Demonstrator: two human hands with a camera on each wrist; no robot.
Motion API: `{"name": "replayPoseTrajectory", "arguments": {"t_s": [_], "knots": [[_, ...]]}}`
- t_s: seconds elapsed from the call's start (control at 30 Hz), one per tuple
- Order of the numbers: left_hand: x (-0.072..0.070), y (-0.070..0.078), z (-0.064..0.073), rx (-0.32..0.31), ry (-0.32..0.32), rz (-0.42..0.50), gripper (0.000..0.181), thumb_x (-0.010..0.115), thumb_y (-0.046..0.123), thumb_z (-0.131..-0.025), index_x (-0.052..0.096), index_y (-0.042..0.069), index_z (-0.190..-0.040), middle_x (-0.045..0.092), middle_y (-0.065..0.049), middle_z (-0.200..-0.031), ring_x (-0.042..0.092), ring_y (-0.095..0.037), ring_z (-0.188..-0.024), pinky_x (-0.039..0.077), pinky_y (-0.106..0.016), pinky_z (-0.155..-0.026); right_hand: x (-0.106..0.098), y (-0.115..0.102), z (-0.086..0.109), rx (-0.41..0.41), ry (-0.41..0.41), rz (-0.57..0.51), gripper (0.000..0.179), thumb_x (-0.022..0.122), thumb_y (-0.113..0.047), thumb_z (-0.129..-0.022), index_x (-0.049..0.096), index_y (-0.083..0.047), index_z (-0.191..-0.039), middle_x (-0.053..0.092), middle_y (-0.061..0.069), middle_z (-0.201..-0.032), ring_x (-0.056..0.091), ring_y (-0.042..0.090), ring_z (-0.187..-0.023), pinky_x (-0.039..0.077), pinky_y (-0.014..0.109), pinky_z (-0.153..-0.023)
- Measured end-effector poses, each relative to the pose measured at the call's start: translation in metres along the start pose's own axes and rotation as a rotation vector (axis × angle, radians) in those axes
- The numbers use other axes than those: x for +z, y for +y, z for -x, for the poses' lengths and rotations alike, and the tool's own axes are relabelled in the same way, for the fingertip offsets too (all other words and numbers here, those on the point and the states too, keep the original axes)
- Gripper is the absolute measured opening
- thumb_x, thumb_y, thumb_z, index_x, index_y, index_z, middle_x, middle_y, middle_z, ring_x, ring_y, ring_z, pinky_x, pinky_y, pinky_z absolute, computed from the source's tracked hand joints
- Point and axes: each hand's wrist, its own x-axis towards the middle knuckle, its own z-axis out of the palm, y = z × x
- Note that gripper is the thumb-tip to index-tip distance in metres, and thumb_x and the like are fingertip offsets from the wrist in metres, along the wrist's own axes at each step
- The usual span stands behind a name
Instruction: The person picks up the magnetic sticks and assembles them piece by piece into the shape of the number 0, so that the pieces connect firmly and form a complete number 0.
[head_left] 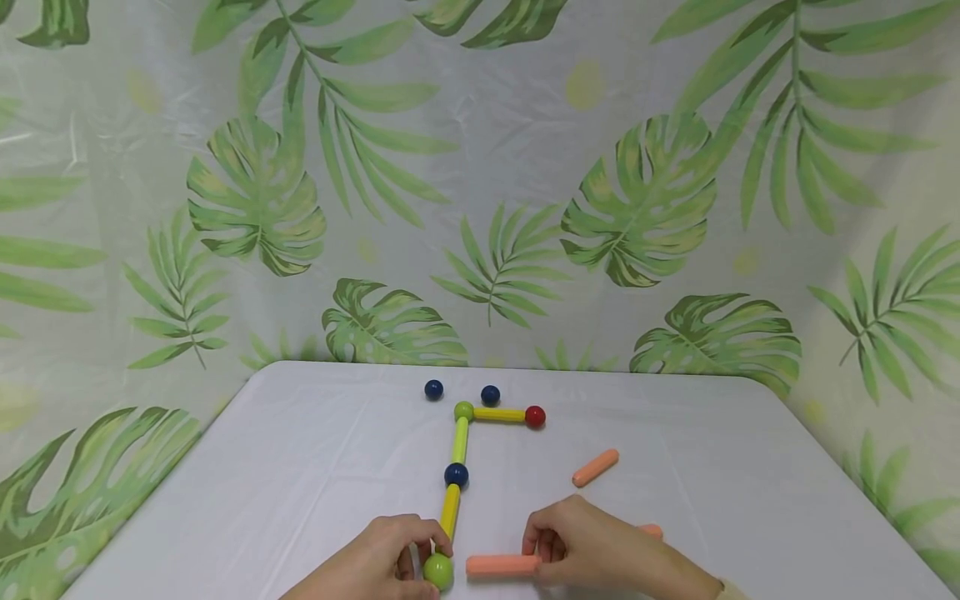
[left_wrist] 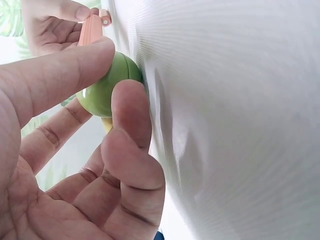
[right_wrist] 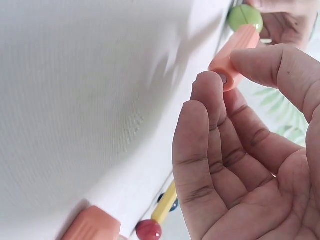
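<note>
With thumb and fingers, my left hand [head_left: 378, 560] holds a green ball [head_left: 438, 572] at the near end of a chain of rods and balls. My right hand [head_left: 600, 546] pinches a salmon-pink rod [head_left: 497, 567] by its right end. The rod lies level, its left end pointing at the green ball with a small gap in the head view. From that ball a yellow rod [head_left: 451, 508] runs away to a dark blue ball [head_left: 456, 475]. Beyond it, a lime rod [head_left: 460, 440] reaches a second green ball [head_left: 463, 411].
A yellow rod [head_left: 500, 414] goes right from the far green ball to a red ball [head_left: 535, 417]. Loose blue balls [head_left: 433, 389] sit near the back edge. One salmon rod [head_left: 596, 467] lies right of the chain; another [head_left: 652, 530] is partly hidden behind my right hand.
</note>
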Motion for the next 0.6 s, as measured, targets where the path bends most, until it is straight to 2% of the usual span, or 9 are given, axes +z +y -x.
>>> {"name": "replayPoseTrajectory", "arguments": {"t_s": [0.23,0.6], "knots": [[0.001,0.0,-0.001,-0.014,0.003,0.011,0.028,0.086,0.012,-0.091,0.074,0.017,-0.116,0.066,0.012,-0.089,0.058,-0.003,-0.068,0.049,-0.019,-0.063,0.006,-0.002,0.002,0.007,-0.011,-0.032,0.016,0.077,-0.008,-0.089,0.074,-0.023,-0.091,0.062,-0.013,-0.071,0.053,-0.002,-0.065,0.045,0.017,-0.061],[0.002,-0.001,-0.001,0.006,0.007,0.023,0.028,0.086,0.011,-0.09,0.074,0.015,-0.115,0.066,0.013,-0.089,0.059,-0.002,-0.067,0.05,-0.018,-0.064,0.012,-0.002,0.001,-0.003,-0.042,-0.069,0.013,0.075,-0.008,-0.091,0.074,-0.021,-0.091,0.064,-0.013,-0.073,0.054,-0.002,-0.065,0.046,0.017,-0.062]]}}
